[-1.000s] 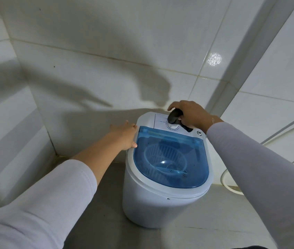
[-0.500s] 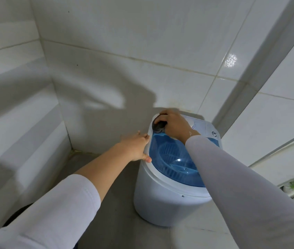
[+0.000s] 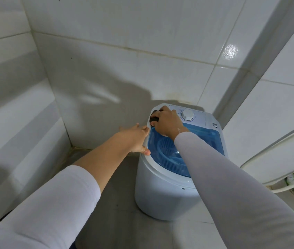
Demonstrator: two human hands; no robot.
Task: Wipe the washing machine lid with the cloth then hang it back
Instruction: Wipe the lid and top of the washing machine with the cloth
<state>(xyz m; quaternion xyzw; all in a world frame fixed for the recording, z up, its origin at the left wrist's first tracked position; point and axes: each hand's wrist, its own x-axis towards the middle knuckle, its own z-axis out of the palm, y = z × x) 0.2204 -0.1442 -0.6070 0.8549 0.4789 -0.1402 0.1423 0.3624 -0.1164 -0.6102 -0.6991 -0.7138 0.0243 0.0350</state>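
A small white washing machine (image 3: 160,193) stands on the floor in a tiled corner. Its lid (image 3: 212,141) is clear blue plastic, with a ribbed basket showing through. My right hand (image 3: 166,123) is closed on a dark cloth (image 3: 154,119) and presses it on the white rim at the lid's far left corner. My left hand (image 3: 135,139) lies flat against the machine's left rim, thumb on the top edge, holding nothing. My right sleeve hides part of the lid.
A white control panel with a round dial (image 3: 187,115) sits behind the lid. White tiled walls (image 3: 106,51) close in behind and on the left. A white hose (image 3: 275,186) curves along the floor at the right. Grey floor tiles (image 3: 117,203) lie left of the machine.
My right hand has slid the cloth from the dial to the lid's far left corner. My left hand has stayed on the left rim. The view has shifted.
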